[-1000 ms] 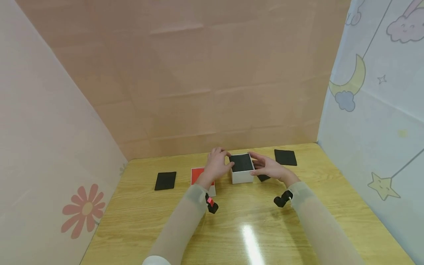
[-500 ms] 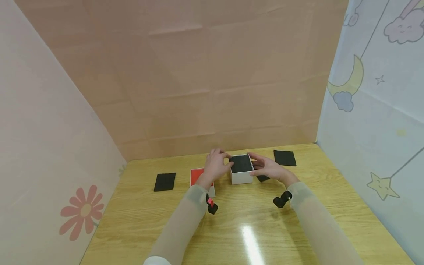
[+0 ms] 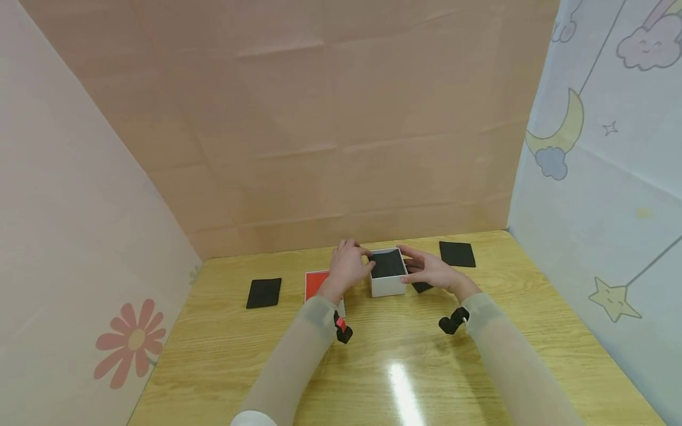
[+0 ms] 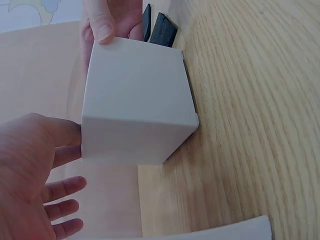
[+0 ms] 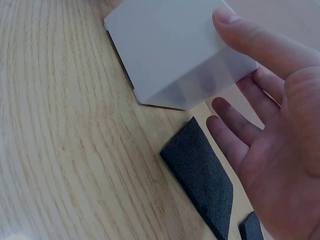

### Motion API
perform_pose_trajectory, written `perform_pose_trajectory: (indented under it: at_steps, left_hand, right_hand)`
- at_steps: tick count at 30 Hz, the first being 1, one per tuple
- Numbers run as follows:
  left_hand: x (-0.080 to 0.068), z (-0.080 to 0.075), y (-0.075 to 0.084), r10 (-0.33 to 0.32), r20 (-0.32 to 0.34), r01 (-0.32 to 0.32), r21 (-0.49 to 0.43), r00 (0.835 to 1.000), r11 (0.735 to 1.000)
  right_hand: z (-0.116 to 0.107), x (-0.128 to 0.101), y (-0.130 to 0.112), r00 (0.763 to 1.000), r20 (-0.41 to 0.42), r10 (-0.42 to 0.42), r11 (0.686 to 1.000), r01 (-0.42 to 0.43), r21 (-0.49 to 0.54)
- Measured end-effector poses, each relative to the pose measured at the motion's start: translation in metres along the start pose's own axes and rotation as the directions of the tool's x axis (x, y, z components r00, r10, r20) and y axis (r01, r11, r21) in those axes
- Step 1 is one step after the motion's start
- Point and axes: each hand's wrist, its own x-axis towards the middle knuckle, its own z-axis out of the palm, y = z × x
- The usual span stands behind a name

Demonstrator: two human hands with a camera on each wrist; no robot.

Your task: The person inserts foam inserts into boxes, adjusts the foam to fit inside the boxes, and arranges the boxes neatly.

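The small white square cardboard box with a black foam lining (image 3: 388, 271) is standing upright on the pale wooden table (image 3: 405, 355), near its far middle, and is sitting directly between the two hands. The left hand (image 3: 347, 267) is pressing against the box's left wall, thumb touching the near left edge and fingers lying loosely extended, not wrapped round anything. The right hand (image 3: 428, 271) is flanking the right wall, thumb tip resting on the box's upper rim in the right wrist view and fingers spread straight beside it. Both hands are equally close; the box is roughly square, showing no long axis. A dark grey foam piece (image 5: 200, 175) is lying on the table under the right palm, just beside the box. A red-topped lid (image 3: 315, 283) is lying left of the left hand.
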Motion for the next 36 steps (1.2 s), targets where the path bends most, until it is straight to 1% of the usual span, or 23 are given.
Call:
perform_pose_trajectory:
  at_steps: [4, 11, 14, 17, 20, 23, 25, 30, 36]
  left_hand:
    - [0.002, -0.002, 0.004, -0.018, 0.015, 0.018, 0.034, 1.000, 0.999]
    - [0.005, -0.002, 0.009, -0.035, 0.026, 0.033, 0.063, 0.999, 0.997]
    - [0.007, -0.003, 0.012, -0.022, 0.034, 0.019, 0.082, 0.999, 0.996]
    - [0.009, -0.003, 0.016, 0.015, 0.051, -0.020, 0.098, 0.999, 0.995]
    - [0.011, 0.000, 0.017, 0.056, 0.081, -0.064, 0.111, 0.995, 0.992]
    - [0.013, 0.004, 0.018, 0.074, 0.101, -0.086, 0.118, 0.992, 0.989]
    - [0.014, 0.006, 0.018, 0.072, 0.109, -0.084, 0.115, 0.991, 0.990]
    - [0.015, 0.007, 0.020, 0.059, 0.105, -0.070, 0.104, 0.993, 0.992]
    - [0.018, 0.009, 0.021, 0.057, 0.108, -0.068, 0.098, 0.992, 0.993]
  right_hand:
    - [0.000, 0.000, -0.001, 1.000, 0.003, 0.009, 1.000, -0.009, 0.014]
    - [-0.001, 0.001, 0.002, 1.000, 0.009, 0.000, 1.000, 0.000, 0.022]
    - [-0.001, 0.000, 0.003, 1.000, 0.012, 0.001, 1.000, -0.002, 0.028]
    - [-0.001, -0.001, 0.003, 1.000, 0.017, 0.002, 1.000, -0.002, 0.031]
    - [-0.001, -0.001, 0.004, 1.000, 0.023, -0.001, 0.999, 0.000, 0.039]
    - [-0.001, -0.001, 0.004, 1.000, 0.028, -0.008, 0.999, 0.007, 0.045]
    - [-0.001, 0.000, 0.004, 1.000, 0.029, -0.011, 0.999, 0.009, 0.046]
    - [-0.001, 0.000, 0.003, 1.000, 0.026, -0.002, 0.999, 0.001, 0.039]
    - [-0.001, 0.001, 0.002, 1.000, 0.022, 0.002, 0.999, -0.003, 0.037]
